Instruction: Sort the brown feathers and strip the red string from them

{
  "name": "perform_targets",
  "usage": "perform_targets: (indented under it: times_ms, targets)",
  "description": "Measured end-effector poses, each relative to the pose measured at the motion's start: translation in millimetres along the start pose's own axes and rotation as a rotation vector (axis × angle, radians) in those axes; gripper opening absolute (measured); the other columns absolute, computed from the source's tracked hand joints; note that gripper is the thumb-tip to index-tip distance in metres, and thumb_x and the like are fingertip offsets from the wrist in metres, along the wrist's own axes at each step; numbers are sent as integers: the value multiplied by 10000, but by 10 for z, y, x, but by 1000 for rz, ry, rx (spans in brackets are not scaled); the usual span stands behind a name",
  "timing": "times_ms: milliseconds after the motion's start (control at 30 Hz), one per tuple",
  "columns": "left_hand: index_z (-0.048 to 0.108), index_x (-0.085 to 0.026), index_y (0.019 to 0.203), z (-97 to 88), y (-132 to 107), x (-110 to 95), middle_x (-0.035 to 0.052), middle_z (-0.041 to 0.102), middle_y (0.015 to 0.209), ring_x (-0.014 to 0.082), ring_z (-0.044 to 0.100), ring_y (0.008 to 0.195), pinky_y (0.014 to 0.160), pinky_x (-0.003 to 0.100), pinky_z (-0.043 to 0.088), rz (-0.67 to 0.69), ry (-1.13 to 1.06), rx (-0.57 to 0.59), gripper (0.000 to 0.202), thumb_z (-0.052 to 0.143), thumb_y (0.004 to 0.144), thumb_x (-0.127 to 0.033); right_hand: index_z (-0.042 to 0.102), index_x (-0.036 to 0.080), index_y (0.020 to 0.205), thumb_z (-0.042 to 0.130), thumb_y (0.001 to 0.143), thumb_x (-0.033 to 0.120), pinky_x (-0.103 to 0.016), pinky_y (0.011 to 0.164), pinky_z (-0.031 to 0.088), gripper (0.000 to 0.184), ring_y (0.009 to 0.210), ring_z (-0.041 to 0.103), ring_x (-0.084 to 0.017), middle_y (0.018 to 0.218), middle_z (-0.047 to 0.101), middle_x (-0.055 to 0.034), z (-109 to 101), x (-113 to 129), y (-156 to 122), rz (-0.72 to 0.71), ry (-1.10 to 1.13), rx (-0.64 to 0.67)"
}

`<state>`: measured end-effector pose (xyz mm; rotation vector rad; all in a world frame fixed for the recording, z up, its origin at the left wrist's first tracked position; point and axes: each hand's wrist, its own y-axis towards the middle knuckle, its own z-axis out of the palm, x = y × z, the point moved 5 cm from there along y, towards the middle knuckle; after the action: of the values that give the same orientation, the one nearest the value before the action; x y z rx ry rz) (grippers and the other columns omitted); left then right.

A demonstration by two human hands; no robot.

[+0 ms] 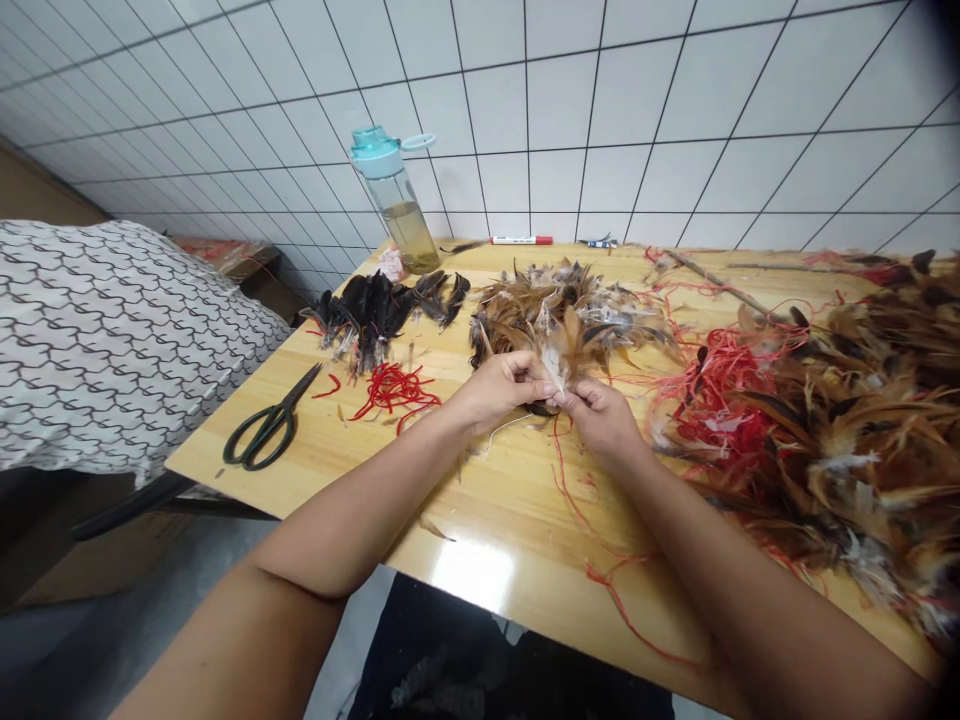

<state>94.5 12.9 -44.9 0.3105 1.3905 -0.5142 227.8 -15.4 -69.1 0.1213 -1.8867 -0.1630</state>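
Note:
Both my hands meet over the middle of the wooden table. Between them is a small bunch of brown and white feathers, its pale quill ends pinched in my fingers. My left hand is closed on the bunch from the left, and a thin white string trails below it. From the right, my right hand pinches the same quill ends. Just behind my hands lies a heap of brown feathers. A red string hangs down near my right hand onto the table.
Black scissors lie at the left, near black feathers and cut red strings. A water bottle and a red marker stand or lie by the tiled wall. Large brown feather piles and tangled red string cover the right.

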Motion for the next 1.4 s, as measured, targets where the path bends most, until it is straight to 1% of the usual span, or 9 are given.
perform_targets:
  times_ms: [100, 233, 467, 600, 833, 1033, 1100, 1233, 1400]
  targets:
    - [579, -121, 784, 11, -3, -34, 16, 660, 698, 112, 616, 648, 656, 244, 470, 26, 5, 1, 462, 868, 553, -397, 616, 199, 612, 575, 758, 312, -294, 679, 414, 189, 682, 528, -163, 660, 583, -17, -14, 44, -2, -25, -26, -1]
    - [552, -138, 756, -56, -25, -118, -23, 602, 667, 74, 550, 606, 605, 212, 426, 76, 60, -116, 414, 851, 589, -370, 609, 194, 633, 540, 795, 309, -292, 673, 404, 211, 677, 523, -163, 655, 568, -14, -56, 51, -12, -9, -49, -62]
    - [557, -139, 732, -22, -60, -118, -14, 558, 654, 62, 491, 580, 546, 198, 366, 1, 88, -152, 374, 743, 707, -462, 611, 207, 670, 514, 810, 353, -290, 640, 380, 225, 640, 497, -166, 623, 560, -13, -62, 51, -25, -10, -101, -114]
    - [542, -138, 713, -18, -41, -97, -33, 539, 606, 54, 463, 549, 544, 193, 363, 15, 135, -204, 315, 770, 677, -353, 611, 211, 662, 522, 810, 351, -295, 658, 395, 222, 660, 513, -174, 647, 596, -28, -41, 60, -30, -28, -125, -113]
    - [539, -145, 737, -104, -31, -125, -41, 541, 574, 61, 468, 533, 533, 189, 334, 18, 143, -317, 104, 629, 747, -197, 647, 195, 687, 507, 813, 356, -296, 659, 399, 248, 661, 532, -172, 653, 611, -26, -58, 45, -32, 29, -65, -120]
    - [525, -149, 701, -181, -28, -177, -45, 545, 562, 52, 450, 510, 526, 184, 330, 32, 282, -420, 82, 589, 751, -137, 658, 198, 696, 534, 810, 401, -302, 677, 418, 264, 671, 531, -175, 612, 581, -10, -72, -24, -30, 81, 13, -161]
    - [520, -149, 723, -156, -27, -161, -41, 558, 562, 53, 469, 507, 524, 182, 345, 14, 212, -358, 91, 606, 753, -145, 664, 196, 717, 530, 813, 401, -303, 684, 421, 263, 678, 536, -174, 632, 594, -13, -73, -36, -26, 74, 21, -163]
    - [545, -131, 758, -19, -26, -52, 2, 623, 636, 66, 541, 556, 558, 195, 408, -66, 94, -119, 180, 700, 725, -217, 625, 195, 671, 517, 818, 391, -306, 678, 422, 267, 668, 532, -170, 650, 600, -23, -56, -27, -20, 44, -7, -136]
    - [576, -112, 748, 7, -15, 27, 26, 643, 699, 58, 537, 586, 559, 187, 394, -57, 60, -73, 230, 742, 707, -266, 475, 214, 518, 519, 784, 335, -303, 633, 377, 295, 622, 481, -161, 581, 498, -14, -42, 65, -29, -40, -146, -133]
